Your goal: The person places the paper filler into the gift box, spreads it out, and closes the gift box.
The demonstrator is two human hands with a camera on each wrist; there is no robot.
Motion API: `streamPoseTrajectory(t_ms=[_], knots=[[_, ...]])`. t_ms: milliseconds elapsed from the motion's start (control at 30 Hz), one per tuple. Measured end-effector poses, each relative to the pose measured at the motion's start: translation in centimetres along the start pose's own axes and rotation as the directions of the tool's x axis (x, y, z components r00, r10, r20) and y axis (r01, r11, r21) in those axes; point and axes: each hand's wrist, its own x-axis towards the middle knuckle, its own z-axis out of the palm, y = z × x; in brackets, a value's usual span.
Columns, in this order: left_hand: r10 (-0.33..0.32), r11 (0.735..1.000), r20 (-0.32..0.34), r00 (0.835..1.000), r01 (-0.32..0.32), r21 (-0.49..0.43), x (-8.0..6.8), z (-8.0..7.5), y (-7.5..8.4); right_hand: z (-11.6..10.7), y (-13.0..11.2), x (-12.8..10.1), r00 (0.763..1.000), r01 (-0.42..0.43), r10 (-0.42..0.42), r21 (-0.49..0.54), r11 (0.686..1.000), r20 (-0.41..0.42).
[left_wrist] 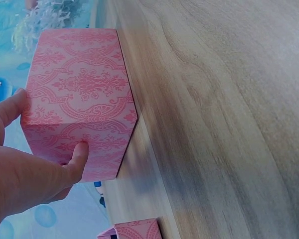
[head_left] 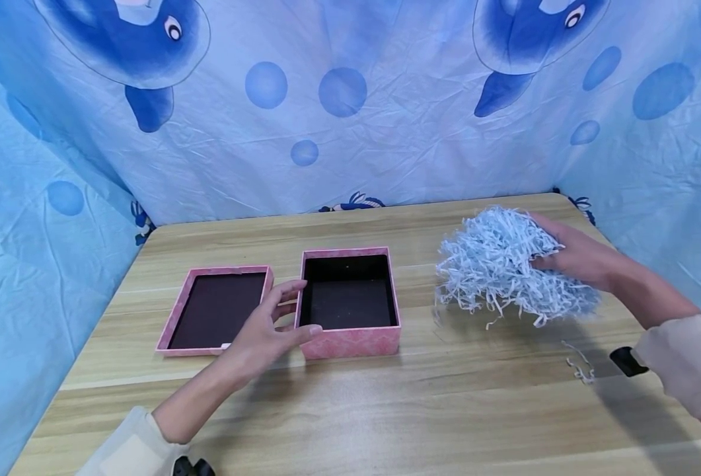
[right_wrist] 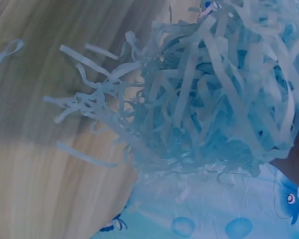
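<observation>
A pink patterned box (head_left: 353,342) with a black inside stands without its lid, its opening facing up. My left hand (head_left: 267,334) touches the box's left front corner, its fingers spread; in the left wrist view a fingertip rests on the outer wall of the pink box (left_wrist: 79,84) and the thumb lies at the rim. Over the table's right side, my right hand (head_left: 579,254) grips a big bunch of pale blue shredded paper (head_left: 495,264). The shredded paper (right_wrist: 209,94) covers most of that hand's fingers in the right wrist view.
The shallow pink lid (head_left: 219,311) lies left of the box, its black inside facing up. A few loose paper strips (head_left: 581,367) lie on the wooden table (head_left: 445,410) at right. A blue dolphin-print curtain (head_left: 386,152) hangs behind and at both sides.
</observation>
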Motion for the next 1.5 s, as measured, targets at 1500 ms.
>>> streamPoseTrajectory(t_ms=[1500], knots=[[0.006,1.000,0.002,1.000,-0.006,-0.029,0.0,-0.1,0.0,3.3,-8.6,3.8,0.984,0.165,-0.169,0.074,0.984,0.051]])
